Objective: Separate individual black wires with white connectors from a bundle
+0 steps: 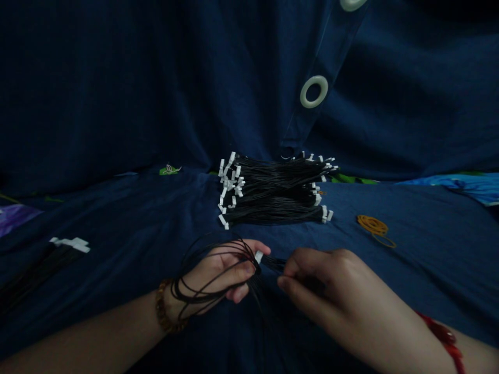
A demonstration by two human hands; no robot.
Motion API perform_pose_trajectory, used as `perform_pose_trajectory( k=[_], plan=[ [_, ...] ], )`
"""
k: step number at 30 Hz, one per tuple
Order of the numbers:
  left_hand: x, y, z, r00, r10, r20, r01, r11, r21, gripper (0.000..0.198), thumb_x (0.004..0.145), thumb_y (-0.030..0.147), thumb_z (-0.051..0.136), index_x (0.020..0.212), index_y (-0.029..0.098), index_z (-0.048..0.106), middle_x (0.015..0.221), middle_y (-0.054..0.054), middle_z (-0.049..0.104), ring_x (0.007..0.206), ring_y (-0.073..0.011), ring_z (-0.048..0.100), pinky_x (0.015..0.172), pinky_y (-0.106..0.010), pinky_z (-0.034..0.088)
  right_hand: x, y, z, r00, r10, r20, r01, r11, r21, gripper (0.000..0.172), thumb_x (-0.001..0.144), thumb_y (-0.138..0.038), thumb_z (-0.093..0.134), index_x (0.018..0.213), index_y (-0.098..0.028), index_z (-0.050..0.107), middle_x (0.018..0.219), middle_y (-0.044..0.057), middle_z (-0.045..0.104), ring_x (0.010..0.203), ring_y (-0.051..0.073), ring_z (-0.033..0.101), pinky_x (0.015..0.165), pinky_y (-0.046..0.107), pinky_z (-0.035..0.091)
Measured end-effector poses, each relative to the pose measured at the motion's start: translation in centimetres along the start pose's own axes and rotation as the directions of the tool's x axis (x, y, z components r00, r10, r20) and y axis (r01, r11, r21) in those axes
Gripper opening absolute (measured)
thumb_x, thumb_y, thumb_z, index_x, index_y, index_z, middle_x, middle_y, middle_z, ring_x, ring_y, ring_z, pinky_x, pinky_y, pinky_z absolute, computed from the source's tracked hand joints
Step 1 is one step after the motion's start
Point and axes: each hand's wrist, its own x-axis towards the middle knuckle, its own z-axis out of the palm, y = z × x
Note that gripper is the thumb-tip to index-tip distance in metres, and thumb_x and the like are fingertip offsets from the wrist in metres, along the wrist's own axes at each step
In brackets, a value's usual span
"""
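Thin black cables (200, 299) loop over the back of my left hand (220, 278), whose thumb and fingers are closed on the bunch. A white connector (259, 256) shows at the fingertips of that hand. My right hand (323, 283) pinches the strands that run out to the right of the connector; its fingertips partly hide them. Loose strands hang down between the hands. Just beyond lies a stack of black cable bundles (276, 189) with white connectors at both ends.
Orange rubber bands (373, 226) lie on the blue cloth (421, 234) at the right. Another bunch of black cables (37, 272) with white connectors lies at the left. A dark blue curtain (163, 88) with pale rings (314, 77) hangs behind.
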Motion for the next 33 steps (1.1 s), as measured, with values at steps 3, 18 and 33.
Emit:
perform_pose_trajectory(
  k=[3,18,33],
  plan=[
    [0.1,0.2,0.2,1.000,-0.019,-0.002,0.020,0.998,0.066,0.032,0.075,0.032,0.063,0.105,0.021,0.057,0.057,0.006,0.045,0.039,-0.0026,0.042,0.038,-0.015,0.026,0.3,0.1,0.2,1.000,-0.003,-0.002,0.003,1.000,-0.031,0.018,0.084,-0.028,0.044,0.074,-0.023,0.058,0.062,-0.002,0.060,0.051,0.012,0.053,0.049,0.023,0.033],
    [0.6,0.5,0.4,0.977,0.065,-0.202,-0.072,0.997,-0.025,0.028,0.074,0.026,0.066,0.100,0.022,0.060,0.067,0.005,0.043,0.041,-0.0012,0.043,0.037,-0.016,0.020,-1.6,-0.1,0.8,0.973,-0.137,0.184,0.209,0.861,-0.464,0.018,0.069,-0.013,0.051,0.054,-0.021,0.057,0.047,0.003,0.060,0.035,0.018,0.051,0.036,0.029,0.017],
    [0.8,0.5,0.9,0.977,0.077,-0.201,-0.080,0.997,-0.008,0.030,0.071,0.027,0.067,0.098,0.019,0.058,0.059,0.006,0.044,0.036,-0.0012,0.040,0.036,-0.015,0.023,1.5,0.3,3.1,0.994,-0.087,0.065,0.067,0.962,0.265,0.022,0.086,-0.021,0.044,0.080,-0.018,0.064,0.069,-0.002,0.062,0.060,0.010,0.053,0.057,0.020,0.035]
  ],
)
